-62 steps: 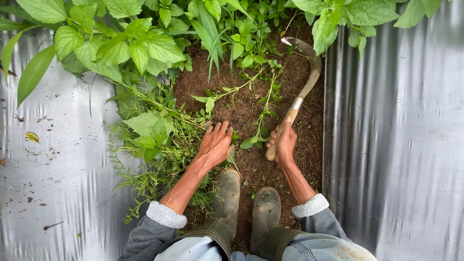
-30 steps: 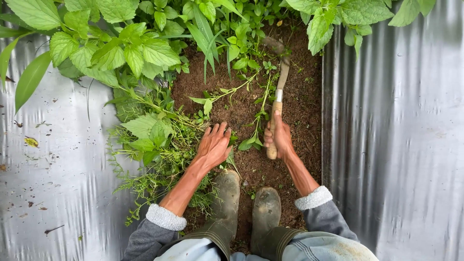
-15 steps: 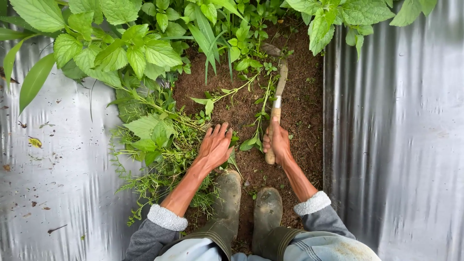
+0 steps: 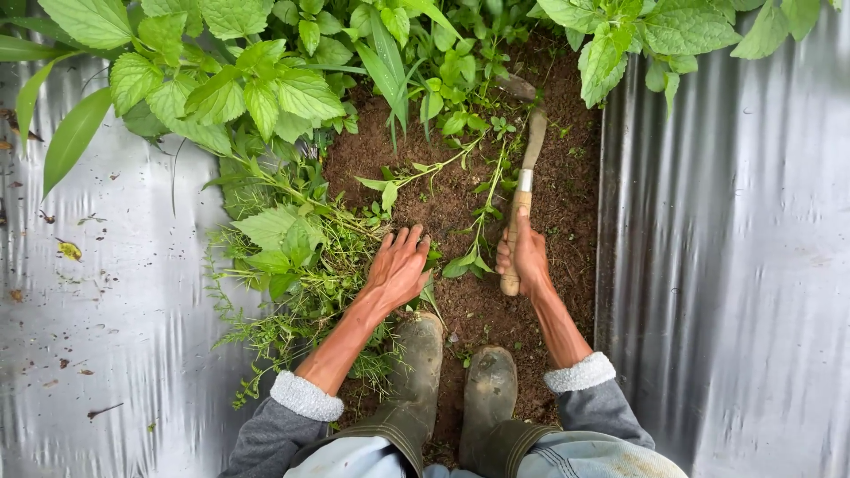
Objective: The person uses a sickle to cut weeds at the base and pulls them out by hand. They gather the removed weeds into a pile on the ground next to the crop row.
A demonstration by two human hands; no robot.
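My right hand grips the wooden handle of a sickle, whose curved blade reaches up into the weeds at the top of the soil strip. My left hand lies flat, fingers spread, on the brown soil beside a heap of pulled weeds. A thin trailing weed stem runs between the two hands. Both arms wear grey sleeves with white cuffs.
Silver plastic mulch sheets flank the soil strip on both sides. Tall leafy plants crowd the top. My two muddy rubber boots stand on the soil below the hands.
The sickle swung from tilting right with its blade raised to pointing nearly straight up into the weeds, and my right hand shifted with it. My left hand stayed in place.
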